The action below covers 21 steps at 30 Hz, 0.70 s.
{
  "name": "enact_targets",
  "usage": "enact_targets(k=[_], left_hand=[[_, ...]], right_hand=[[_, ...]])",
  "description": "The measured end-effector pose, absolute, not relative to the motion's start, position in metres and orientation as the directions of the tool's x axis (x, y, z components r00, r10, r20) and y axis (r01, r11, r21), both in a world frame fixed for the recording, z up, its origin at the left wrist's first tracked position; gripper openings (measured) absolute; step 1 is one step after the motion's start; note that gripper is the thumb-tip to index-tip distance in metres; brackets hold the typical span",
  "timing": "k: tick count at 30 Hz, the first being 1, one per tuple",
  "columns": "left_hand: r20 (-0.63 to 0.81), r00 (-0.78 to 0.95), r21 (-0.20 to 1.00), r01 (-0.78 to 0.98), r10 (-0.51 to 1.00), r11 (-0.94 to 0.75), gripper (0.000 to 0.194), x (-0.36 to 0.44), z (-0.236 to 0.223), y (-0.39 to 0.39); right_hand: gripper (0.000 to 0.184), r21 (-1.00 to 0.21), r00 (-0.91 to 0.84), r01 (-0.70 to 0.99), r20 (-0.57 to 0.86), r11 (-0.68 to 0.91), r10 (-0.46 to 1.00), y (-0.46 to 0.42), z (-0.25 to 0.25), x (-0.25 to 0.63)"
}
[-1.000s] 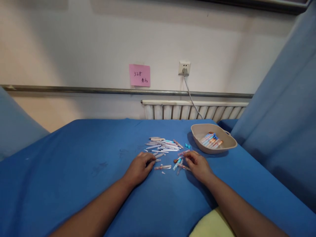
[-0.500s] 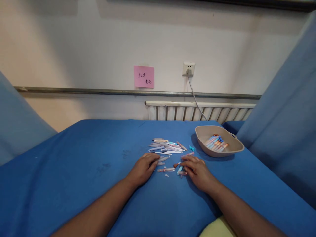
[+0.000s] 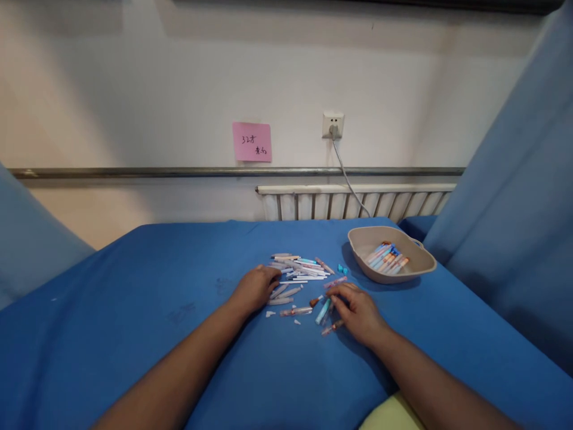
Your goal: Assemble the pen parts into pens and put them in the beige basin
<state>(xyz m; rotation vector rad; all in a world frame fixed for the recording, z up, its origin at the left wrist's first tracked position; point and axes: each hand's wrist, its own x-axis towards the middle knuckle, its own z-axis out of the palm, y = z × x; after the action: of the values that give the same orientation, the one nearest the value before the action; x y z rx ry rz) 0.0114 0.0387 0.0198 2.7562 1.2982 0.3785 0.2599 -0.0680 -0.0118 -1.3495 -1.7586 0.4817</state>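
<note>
Now the person's left hand [image 3: 255, 291] curls at the left edge of a heap of pen parts [image 3: 307, 269] on blue cloth [image 3: 134, 304], its grip hidden. Apart from it, the right hand [image 3: 360, 309] bends beside a turquoise barrel [image 3: 322, 313], grip likewise unclear. Rightward stands a beige basin [image 3: 419, 263] of pens [image 3: 389, 261].

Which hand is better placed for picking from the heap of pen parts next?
Probably the left hand: its fingertips are at the left edge of the heap of pen parts. The right hand is farther off, its fingertips near the teal tube.
</note>
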Motion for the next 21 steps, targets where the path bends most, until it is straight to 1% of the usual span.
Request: enact_targets(k=[2, 4, 7, 10, 12, 14, 15, 17, 19, 21], left_hand=[[0.210, 0.617, 0.135, 0.750, 0.759, -0.647, 0.020, 0.013, 0.017, 0.037], [0.233, 0.611, 0.117, 0.755, 0.757, -0.645, 0.023, 0.013, 0.016, 0.034], [0.250, 0.586, 0.168, 0.758, 0.771, -0.630, 0.024, 0.010, 0.022, 0.026], [0.255, 0.562, 0.286, 0.733, 0.787, -0.617, 0.020, 0.015, 0.032, 0.011], [0.249, 0.592, 0.364, 0.676, 0.766, -0.641, 0.019, 0.025, 0.038, -0.005], [0.250, 0.626, 0.418, 0.618, 0.739, -0.665, 0.018, 0.038, 0.040, -0.024], [0.243, 0.647, 0.442, 0.590, 0.723, -0.676, 0.018, 0.044, 0.041, -0.032], [0.229, 0.682, 0.490, 0.536, 0.695, -0.687, 0.019, 0.055, 0.040, -0.044], [0.198, 0.711, 0.544, 0.494, 0.675, -0.679, 0.021, 0.058, 0.040, -0.048], [0.179, 0.710, 0.579, 0.484, 0.681, -0.656, 0.021, 0.055, 0.041, -0.043]], right_hand=[[0.020, -0.794, 0.035, 0.519, 0.391, 0.318, 0.920, -0.065, -0.016, 0.262], [0.020, -0.861, 0.125, 0.432, 0.352, 0.268, 0.928, -0.061, -0.021, 0.265], [0.023, -0.926, 0.183, 0.317, 0.273, 0.206, 0.944, -0.057, -0.024, 0.268], [0.026, -0.962, 0.160, 0.183, 0.231, 0.201, 0.960, -0.060, -0.019, 0.263], [0.031, -0.982, 0.090, 0.048, 0.189, 0.185, 0.978, -0.066, -0.012, 0.254], [0.035, -0.987, -0.004, -0.075, 0.143, 0.142, 0.990, -0.075, -0.005, 0.244], [0.035, -0.986, -0.035, -0.106, 0.134, 0.130, 0.990, -0.080, -0.003, 0.240], [0.030, -0.984, -0.042, -0.114, 0.146, 0.140, 0.988, -0.087, 0.002, 0.234], [0.027, -0.983, -0.005, -0.092, 0.159, 0.158, 0.987, -0.089, 0.004, 0.233], [0.030, -0.984, 0.059, -0.091, 0.147, 0.152, 0.987, -0.088, 0.005, 0.236]])
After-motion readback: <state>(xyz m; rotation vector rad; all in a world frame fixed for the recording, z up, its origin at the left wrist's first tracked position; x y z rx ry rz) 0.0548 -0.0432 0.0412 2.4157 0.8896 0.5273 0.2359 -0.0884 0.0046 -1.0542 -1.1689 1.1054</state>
